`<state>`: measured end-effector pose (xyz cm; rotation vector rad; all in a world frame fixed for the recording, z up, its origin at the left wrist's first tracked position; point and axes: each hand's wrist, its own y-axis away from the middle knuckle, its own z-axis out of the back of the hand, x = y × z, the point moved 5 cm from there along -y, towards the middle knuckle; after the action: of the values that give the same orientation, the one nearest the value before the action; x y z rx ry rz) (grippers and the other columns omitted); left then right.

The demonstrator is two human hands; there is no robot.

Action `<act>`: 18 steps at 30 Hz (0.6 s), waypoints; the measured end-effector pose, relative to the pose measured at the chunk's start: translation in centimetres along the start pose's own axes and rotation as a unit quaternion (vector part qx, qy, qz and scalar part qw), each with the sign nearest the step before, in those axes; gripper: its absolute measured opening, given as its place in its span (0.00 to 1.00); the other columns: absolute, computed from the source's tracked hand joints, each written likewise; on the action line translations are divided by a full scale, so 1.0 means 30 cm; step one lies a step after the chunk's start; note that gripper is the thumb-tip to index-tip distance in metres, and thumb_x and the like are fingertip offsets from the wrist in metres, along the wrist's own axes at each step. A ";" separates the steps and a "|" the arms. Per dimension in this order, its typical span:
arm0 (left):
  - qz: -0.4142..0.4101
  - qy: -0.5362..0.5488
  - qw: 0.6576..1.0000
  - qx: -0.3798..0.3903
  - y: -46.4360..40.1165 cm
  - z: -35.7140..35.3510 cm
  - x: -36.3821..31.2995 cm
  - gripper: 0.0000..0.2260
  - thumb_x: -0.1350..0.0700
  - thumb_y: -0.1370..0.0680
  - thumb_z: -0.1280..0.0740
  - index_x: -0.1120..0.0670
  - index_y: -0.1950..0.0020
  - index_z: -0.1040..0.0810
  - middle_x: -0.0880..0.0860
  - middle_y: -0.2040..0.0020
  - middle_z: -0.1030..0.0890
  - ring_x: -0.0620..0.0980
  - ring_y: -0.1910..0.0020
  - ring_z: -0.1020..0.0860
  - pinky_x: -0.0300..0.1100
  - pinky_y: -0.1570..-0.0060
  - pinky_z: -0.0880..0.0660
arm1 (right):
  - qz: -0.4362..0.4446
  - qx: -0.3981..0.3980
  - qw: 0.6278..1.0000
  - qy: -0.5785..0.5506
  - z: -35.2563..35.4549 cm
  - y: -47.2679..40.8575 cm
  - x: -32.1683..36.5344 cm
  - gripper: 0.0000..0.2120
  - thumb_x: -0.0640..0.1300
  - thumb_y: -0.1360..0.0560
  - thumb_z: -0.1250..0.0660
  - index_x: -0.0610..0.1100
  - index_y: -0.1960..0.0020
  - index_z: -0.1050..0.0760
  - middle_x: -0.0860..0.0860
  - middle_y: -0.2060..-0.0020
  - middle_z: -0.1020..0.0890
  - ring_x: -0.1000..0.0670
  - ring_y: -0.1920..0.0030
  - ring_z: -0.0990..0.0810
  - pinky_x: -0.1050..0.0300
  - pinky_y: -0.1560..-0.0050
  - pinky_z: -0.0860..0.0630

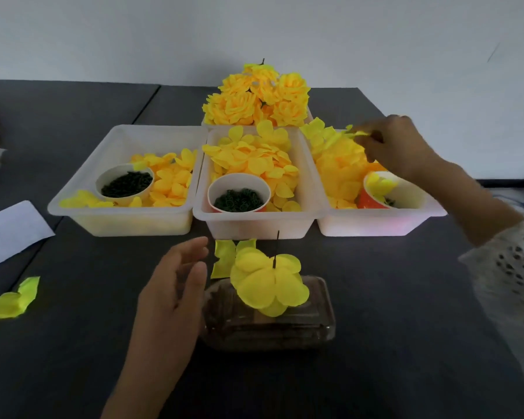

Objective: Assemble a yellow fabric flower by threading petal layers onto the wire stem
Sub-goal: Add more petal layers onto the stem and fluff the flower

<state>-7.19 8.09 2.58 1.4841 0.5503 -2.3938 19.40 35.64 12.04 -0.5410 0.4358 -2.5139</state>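
At the far left of the dark table (73,343) I see a white paper (9,231) and, nearer to me, one loose yellow petal piece (11,300) lying flat. Behind them stands the left tray (82,207), with yellow petals and a white cup (124,184) full of small dark green rings.

My left hand (170,288) hovers over the table just beside the clear plastic box (270,325). Its fingers are straight and relaxed and it holds nothing.

The thin dark wire stem (276,249) rises over this box, and a petal layer (268,282) is already threaded on it, spread open below the tip. Another small yellow piece (224,257) shows just left of it; I cannot tell if it is on the wire.

Behind the box is the middle tray (254,220), also with petals and a red cup (239,193) of green rings. Farther back, a heap of finished yellow flowers (259,96) lies in another tray.

The right tray (372,226) holds more petals and a red cup (390,192), into which one petal has dropped. My right hand (397,143) reaches over this tray, and its fingertips (368,136) pinch a yellow petal (356,133) at the top of the pile. A white patterned sleeve (508,267) covers the arm.
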 end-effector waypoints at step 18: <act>0.019 0.164 0.971 0.171 -0.044 -0.073 -0.204 0.35 0.28 0.26 0.52 0.53 0.66 0.19 0.50 0.75 0.29 0.41 0.76 0.33 0.30 0.71 0.35 | 0.242 -0.082 0.931 -0.259 -0.009 0.375 0.491 0.20 0.34 0.23 0.42 0.46 0.34 0.27 0.63 0.52 0.20 0.67 0.58 0.23 0.73 0.57 0.29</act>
<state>-3.32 10.43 7.44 2.0367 0.1716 -2.3115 12.55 18.44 11.48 -0.9914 0.5007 -1.7859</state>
